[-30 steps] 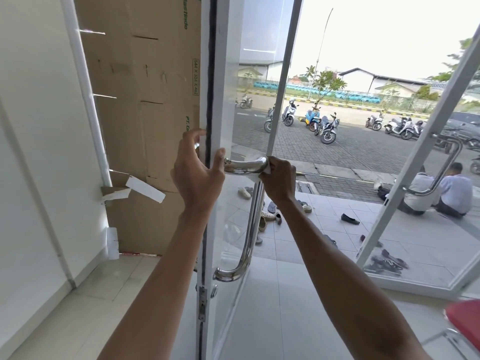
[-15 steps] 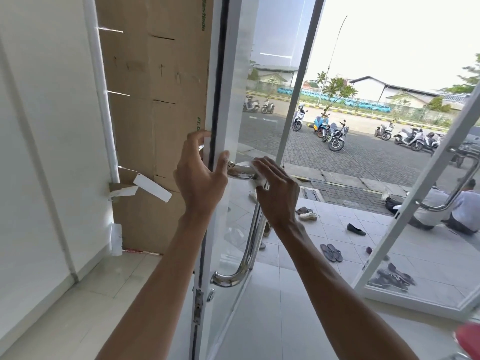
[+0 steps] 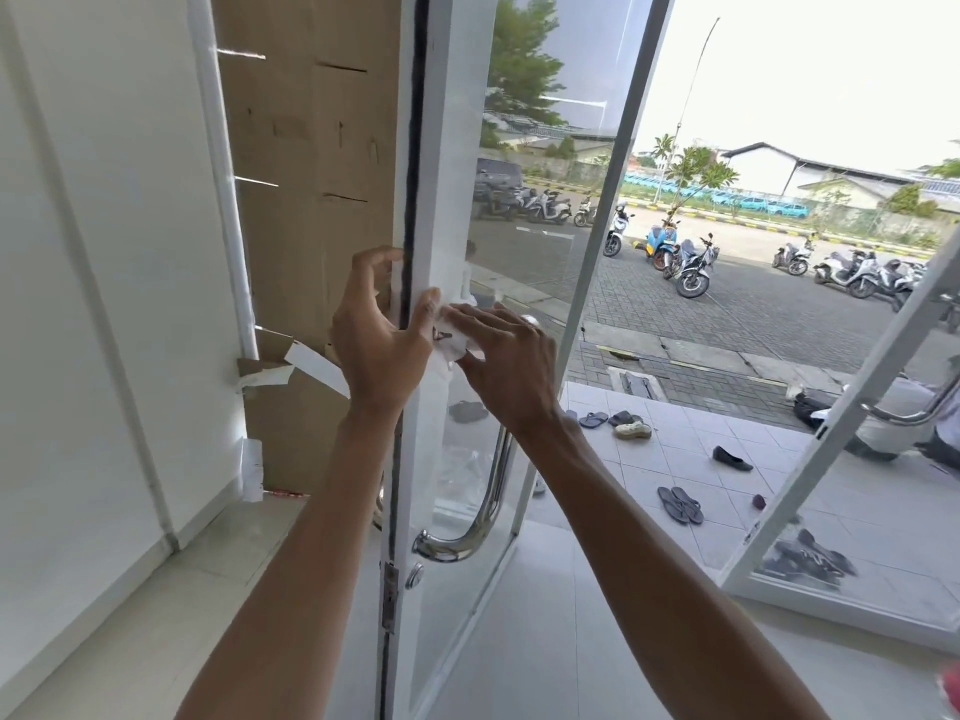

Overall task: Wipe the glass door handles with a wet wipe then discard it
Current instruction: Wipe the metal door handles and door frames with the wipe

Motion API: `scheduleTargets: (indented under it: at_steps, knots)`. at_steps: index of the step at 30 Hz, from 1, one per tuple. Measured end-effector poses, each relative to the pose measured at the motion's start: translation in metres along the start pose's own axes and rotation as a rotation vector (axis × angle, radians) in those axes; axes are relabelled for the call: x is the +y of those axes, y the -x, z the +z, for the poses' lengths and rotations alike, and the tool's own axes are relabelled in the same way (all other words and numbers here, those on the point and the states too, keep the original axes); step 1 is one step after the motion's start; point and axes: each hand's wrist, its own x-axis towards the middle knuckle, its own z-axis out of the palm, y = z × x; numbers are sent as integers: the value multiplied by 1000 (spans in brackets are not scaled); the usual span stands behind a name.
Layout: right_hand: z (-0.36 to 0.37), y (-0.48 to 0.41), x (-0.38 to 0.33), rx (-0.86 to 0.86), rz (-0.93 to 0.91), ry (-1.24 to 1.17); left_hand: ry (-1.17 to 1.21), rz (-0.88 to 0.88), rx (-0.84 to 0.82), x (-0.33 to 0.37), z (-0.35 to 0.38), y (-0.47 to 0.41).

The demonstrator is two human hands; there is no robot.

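The white-framed glass door [image 3: 441, 148] stands ajar in front of me. Its chrome handle [image 3: 491, 491] runs down the glass and curves into the frame at the bottom. My left hand [image 3: 379, 335] grips the door's edge, fingers curled behind it and thumb on the front of the frame. My right hand [image 3: 506, 366] holds a crumpled white wet wipe [image 3: 451, 341] against the handle's top end, next to the frame. The wipe and hand hide that part of the handle.
Brown cardboard [image 3: 311, 200] covers the panel to the left of the door. A second glass door [image 3: 841, 407] with its own chrome handle [image 3: 909, 415] stands open at right. Sandals and shoes [image 3: 680, 504] lie on the tiles outside. A round lock [image 3: 414, 576] sits below the handle.
My right hand has slid the wipe left along the handle's top bar to the door frame. The left hand keeps its grip on the door edge, and the view has drawn closer.
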Motion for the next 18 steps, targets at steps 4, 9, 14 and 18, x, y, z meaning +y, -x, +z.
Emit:
scheduleTargets:
  at_steps: [4, 9, 14, 18]
  knots:
    - [7, -2, 12, -55, 11, -137, 10, 20, 6, -4, -3, -6]
    - [15, -1, 21, -5, 23, -302, 43, 44, -21, -6, -7, -10]
    - [10, 0, 27, 10, 24, -460, 66, 42, -31, -12, -6, -12]
    - [5, 4, 30, 29, 81, -528, 57, 38, -27, -13, -5, -12]
